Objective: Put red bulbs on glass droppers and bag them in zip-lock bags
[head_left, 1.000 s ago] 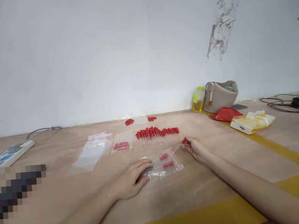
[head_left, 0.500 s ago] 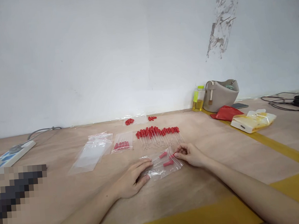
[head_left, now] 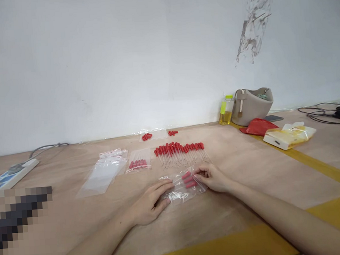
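Head view: zip bag [head_left: 180, 194], labelled bottle [head_left: 226, 112]

Left hand [head_left: 148, 204] palm-down, thumb apart from fingers; right hand [head_left: 214, 178] curled, thumb near forefinger.

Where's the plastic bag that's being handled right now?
In the head view, the clear zip bag lies around the centre, between the left fingers and right fingers, nearer the camera than the loose red-topped droppers.
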Motion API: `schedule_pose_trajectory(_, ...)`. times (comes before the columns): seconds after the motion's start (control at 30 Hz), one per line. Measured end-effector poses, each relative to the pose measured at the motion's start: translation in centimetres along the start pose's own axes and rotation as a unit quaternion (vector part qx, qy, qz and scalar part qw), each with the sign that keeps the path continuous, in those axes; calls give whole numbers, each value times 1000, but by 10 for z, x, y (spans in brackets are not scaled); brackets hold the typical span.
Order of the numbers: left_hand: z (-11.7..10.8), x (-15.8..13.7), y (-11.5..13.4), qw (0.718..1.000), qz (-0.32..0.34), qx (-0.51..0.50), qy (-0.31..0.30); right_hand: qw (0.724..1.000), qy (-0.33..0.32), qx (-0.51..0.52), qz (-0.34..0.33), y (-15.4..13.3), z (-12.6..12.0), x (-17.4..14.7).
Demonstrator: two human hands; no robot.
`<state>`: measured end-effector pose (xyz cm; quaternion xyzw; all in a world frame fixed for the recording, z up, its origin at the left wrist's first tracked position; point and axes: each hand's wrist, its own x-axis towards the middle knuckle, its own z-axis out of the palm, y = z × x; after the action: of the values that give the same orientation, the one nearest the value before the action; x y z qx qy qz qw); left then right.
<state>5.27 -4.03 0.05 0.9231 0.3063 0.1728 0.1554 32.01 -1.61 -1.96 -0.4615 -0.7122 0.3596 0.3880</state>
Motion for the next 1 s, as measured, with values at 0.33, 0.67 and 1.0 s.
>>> schedule_pose_trajectory(0.33,-2,-1,3,1000,-2,14,-23,975,166,-124,76,25,-44,34)
schedule_pose_trajectory(0.67,0,0,-1,997,-4,64,-43,911,237,-222,255,54,-67,107)
schedule_pose_trajectory(1.0,-2,0,0,993,-8,97,-64,945,218,-70,232,22,-68,92)
